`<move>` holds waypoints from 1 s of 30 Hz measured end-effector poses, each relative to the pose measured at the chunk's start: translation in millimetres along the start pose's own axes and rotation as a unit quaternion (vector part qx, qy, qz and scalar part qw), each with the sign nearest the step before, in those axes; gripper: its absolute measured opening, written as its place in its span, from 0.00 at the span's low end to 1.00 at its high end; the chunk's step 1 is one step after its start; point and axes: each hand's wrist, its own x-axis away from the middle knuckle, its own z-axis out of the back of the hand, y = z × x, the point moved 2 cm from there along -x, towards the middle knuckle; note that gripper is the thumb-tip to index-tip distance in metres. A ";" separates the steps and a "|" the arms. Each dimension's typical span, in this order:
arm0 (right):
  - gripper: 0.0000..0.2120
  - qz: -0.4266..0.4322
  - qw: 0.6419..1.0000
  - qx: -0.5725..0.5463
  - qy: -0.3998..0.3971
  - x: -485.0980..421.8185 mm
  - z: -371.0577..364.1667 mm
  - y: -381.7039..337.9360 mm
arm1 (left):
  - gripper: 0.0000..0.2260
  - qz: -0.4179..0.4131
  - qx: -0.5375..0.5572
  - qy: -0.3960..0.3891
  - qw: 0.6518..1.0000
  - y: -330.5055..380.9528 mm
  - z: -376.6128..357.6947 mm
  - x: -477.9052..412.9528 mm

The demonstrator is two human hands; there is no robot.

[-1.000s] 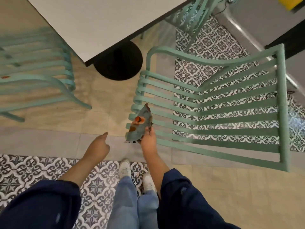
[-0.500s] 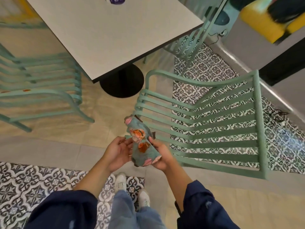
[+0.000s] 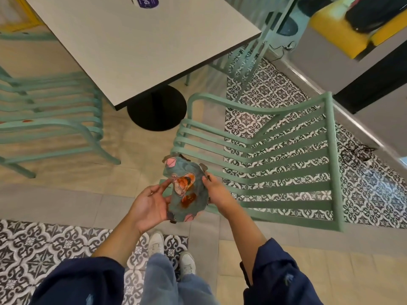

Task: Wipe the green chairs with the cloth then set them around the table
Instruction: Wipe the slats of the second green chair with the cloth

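Note:
A teal cloth with orange and pink prints is held up between both hands, in front of me. My right hand grips its right edge. My left hand touches its left side with fingers spread. A green slatted chair stands just right of the cloth, its seat near my right hand. Another green chair stands at the left beside the white table. A third green chair sits behind the table's right corner.
The table stands on a black round base. A grey ledge with a yellow seat runs along the right. A black cable lies on the patterned tiles at right. My white shoes are below the hands.
My left hand came up from beside my leg and met the cloth. Both hands raised the cloth and spread it wider. The view tilted up, showing more of the table.

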 end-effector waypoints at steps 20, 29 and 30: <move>0.16 -0.046 0.986 -0.148 0.066 -3.7 -29.0 40.8 | 0.39 -0.197 -0.710 0.201 0.645 -30.1 -68.2 -7.5; 0.15 -0.040 0.949 0.175 0.259 -31.3 52.2 59.3 | 0.23 -0.147 -0.677 0.247 0.678 -16.5 5.9 -31.4; 0.15 -0.042 0.935 0.233 0.263 -36.5 64.3 64.4 | 0.23 -0.123 -0.708 0.245 0.651 -17.2 17.2 -36.9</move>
